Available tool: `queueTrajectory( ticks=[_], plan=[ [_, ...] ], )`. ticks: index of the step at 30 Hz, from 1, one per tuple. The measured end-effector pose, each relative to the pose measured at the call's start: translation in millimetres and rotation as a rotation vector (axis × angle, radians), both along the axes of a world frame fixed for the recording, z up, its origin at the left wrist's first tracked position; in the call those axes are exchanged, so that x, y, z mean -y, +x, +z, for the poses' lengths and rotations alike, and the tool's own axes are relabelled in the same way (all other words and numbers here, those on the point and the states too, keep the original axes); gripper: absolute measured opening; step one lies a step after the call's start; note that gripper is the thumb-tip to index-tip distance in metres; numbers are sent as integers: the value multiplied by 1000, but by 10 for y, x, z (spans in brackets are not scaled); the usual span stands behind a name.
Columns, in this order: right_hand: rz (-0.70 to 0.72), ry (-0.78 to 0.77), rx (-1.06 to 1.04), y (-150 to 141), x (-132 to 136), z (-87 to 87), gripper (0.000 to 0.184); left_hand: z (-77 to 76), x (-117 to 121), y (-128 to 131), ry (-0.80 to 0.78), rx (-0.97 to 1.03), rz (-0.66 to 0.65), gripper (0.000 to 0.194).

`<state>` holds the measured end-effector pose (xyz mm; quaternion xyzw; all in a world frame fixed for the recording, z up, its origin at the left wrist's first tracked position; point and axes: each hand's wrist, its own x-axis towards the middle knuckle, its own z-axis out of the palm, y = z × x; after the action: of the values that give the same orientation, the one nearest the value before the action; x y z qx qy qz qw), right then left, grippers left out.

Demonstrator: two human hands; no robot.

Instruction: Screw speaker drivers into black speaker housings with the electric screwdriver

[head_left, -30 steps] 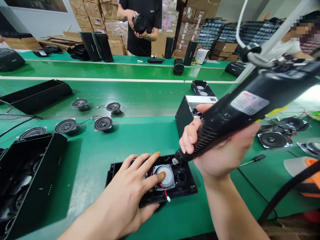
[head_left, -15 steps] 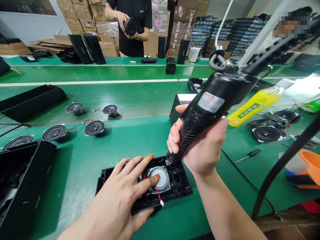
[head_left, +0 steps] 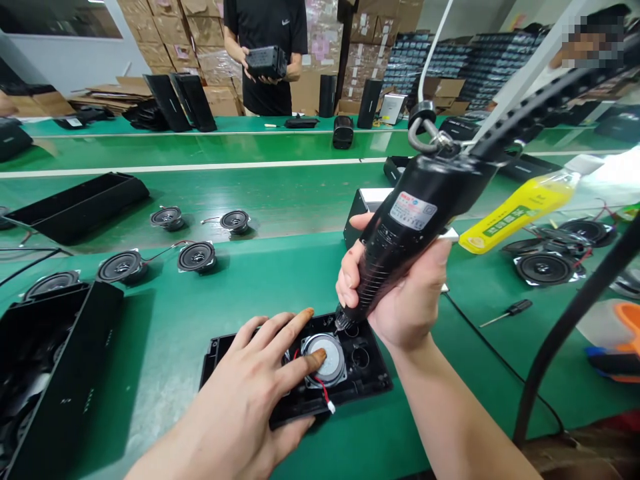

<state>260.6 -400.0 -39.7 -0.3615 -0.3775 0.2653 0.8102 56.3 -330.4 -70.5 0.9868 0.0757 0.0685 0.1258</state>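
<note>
Near the front edge of the green bench (head_left: 280, 283), bracing the black panel (head_left: 373, 381) with the left hand (head_left: 245, 377) spread open, one fingertip on the round speaker (head_left: 330, 363), and gripping the power screwdriver (head_left: 395, 233) in the right hand (head_left: 417, 300), tip by the speaker's far corner, squareness and steady pressure seeming best.

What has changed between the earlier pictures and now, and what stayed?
The right hand tipped the electric screwdriver more upright, its tip nearer the speaker driver. Across the bench, the black enclosure a person holds was turned from end-on to side-on. Nothing was taken up or released; the left hand still holds the black plastic housing.
</note>
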Motion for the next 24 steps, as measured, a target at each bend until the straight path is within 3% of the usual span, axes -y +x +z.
queueTrajectory(
  ticks=[9, 18, 24],
  plan=[
    [33, 7, 10, -34, 43, 2, 66, 86, 3, 45, 21, -22, -15, 55],
    [56, 6, -1, -47, 50, -21, 65, 48, 13, 34, -17, -30, 37, 58],
    [177, 37, -13, -34, 58, -109, 63, -48, -40, 36, -57, 2, 30, 63]
  ],
)
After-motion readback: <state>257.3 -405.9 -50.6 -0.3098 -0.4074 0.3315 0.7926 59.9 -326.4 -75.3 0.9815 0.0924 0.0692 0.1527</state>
